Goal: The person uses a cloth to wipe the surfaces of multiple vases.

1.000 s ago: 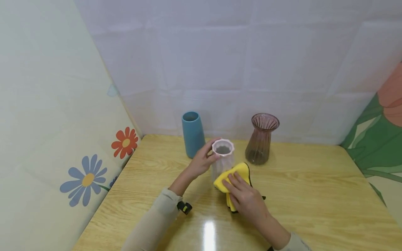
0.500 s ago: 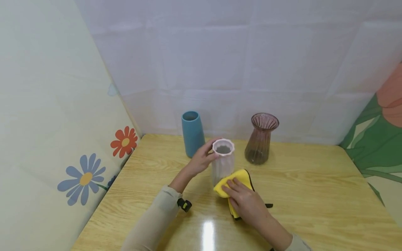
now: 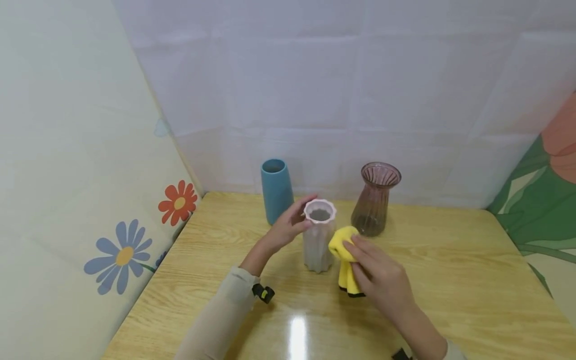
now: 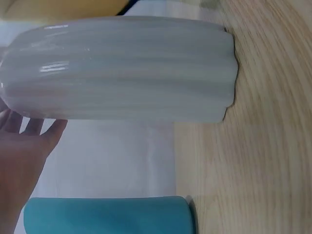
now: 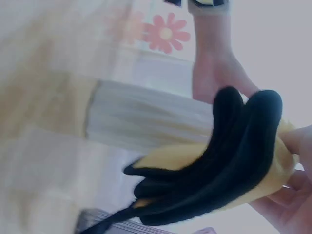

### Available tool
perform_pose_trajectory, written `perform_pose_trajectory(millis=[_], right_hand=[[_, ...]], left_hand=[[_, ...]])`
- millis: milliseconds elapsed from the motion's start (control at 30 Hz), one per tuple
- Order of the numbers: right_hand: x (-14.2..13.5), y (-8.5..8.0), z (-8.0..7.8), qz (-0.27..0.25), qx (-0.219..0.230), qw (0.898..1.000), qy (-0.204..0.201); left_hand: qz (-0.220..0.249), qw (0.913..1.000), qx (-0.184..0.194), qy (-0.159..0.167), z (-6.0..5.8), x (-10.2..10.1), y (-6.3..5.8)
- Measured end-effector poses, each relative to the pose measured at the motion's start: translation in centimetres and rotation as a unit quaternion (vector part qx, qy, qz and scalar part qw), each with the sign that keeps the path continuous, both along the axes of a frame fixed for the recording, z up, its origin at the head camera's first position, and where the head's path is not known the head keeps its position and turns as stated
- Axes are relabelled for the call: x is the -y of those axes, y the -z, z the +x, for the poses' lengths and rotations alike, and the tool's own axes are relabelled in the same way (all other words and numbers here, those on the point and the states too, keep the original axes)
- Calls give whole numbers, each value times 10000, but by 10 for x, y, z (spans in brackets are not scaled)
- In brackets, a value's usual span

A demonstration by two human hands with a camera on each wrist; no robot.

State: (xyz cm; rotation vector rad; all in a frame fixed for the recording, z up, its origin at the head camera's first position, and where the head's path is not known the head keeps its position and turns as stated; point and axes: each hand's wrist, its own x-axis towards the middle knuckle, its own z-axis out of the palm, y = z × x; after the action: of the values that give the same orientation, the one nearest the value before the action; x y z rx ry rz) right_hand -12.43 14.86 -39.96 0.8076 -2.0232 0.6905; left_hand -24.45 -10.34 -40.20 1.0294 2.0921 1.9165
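Note:
A pale, fluted vase (image 3: 318, 246) with a scalloped rim stands upright on the wooden table. My left hand (image 3: 282, 230) holds it near the top, thumb and fingers around the side just below the rim. In the left wrist view the ribbed wall of the vase (image 4: 122, 70) fills the upper half, fingertips at its mouth end. To the right of the vase, my right hand (image 3: 382, 275) grips a bunched yellow cloth (image 3: 345, 242) with dark edging, its lower end hanging down. The right wrist view shows the dark border of the cloth (image 5: 239, 151) folded in front of the fingers.
Behind and left of the pale vase is a blue vase (image 3: 276, 195). A purple, flared glass vase (image 3: 373, 202) stands behind the right hand. The wooden table (image 3: 459, 270) ends at a white sheet (image 3: 288, 90); flower-patterned sheeting (image 3: 54, 200) hangs at the sides.
My right hand has lifted the cloth from the lower front of the vase and moved right and up; the cloth is more bunched. The left hand and vase stay nearly where they were.

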Motion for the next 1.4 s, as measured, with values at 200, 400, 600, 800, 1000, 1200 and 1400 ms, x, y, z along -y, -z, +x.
perform_pose_trajectory(millis=[200, 400, 600, 800, 1000, 1200, 1400], right_hand=[[5, -10, -16, 14, -565, 9984, -24], [14, -1, -29, 394, -524, 9976, -241], [21, 8, -33, 495, -290, 9978, -321], [26, 14, -31, 420, -141, 9984, -339], [29, 18, -27, 433, -62, 9987, -272], [31, 22, -23, 461, -20, 9987, -225], [31, 28, -21, 474, -61, 9985, -267]], left_hand=[[-147, 9980, -381, -473, 3, -5, -1], [-344, 9966, -339, -668, 6, -6, 0], [-337, 9966, -346, -662, 4, -5, 0], [-406, 9962, -458, -626, 1, -5, -1], [-442, 9956, -524, -638, 1, -5, 0], [-477, 9953, -588, -602, -1, -6, 0], [-509, 9955, -549, -585, -2, -7, -2]])
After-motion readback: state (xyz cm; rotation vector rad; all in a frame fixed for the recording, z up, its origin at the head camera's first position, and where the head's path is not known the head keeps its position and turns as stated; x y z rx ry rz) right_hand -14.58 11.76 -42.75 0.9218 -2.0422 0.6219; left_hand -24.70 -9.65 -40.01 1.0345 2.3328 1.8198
